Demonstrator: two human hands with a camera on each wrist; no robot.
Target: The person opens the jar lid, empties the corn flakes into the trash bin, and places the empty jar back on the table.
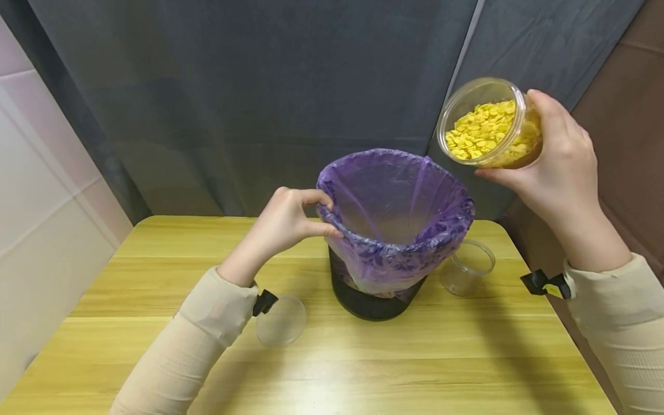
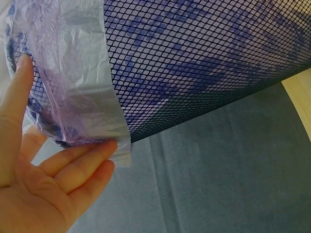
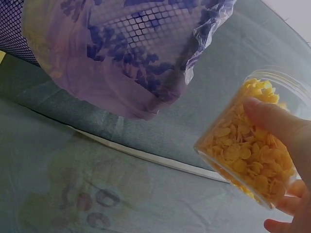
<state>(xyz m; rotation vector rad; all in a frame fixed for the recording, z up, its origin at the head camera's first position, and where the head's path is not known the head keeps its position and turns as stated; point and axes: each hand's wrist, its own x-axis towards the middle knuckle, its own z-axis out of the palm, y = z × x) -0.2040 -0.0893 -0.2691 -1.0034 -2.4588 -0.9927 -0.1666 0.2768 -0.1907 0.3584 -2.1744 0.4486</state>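
My right hand (image 1: 562, 153) grips a clear plastic jar (image 1: 477, 89) of yellow corn flakes (image 1: 482, 129), raised to the right of the bin and above its rim. The jar is tilted, its open mouth facing left, and the flakes lie inside it. A black mesh trash can (image 2: 209, 53) stands on the table, lined with a purple bag (image 1: 394, 253) folded over its rim. With thumb and fingers, my left hand (image 1: 282, 225) pinches the bag-covered rim on the left side. The bottom of the can's inside is hard to make out.
Right of the can, partly behind it, stands another clear jar (image 1: 469, 268). A round clear lid (image 1: 282, 323) lies on the wooden table (image 1: 353, 369) by my left sleeve. A dark grey curtain (image 1: 270, 104) hangs behind the table.
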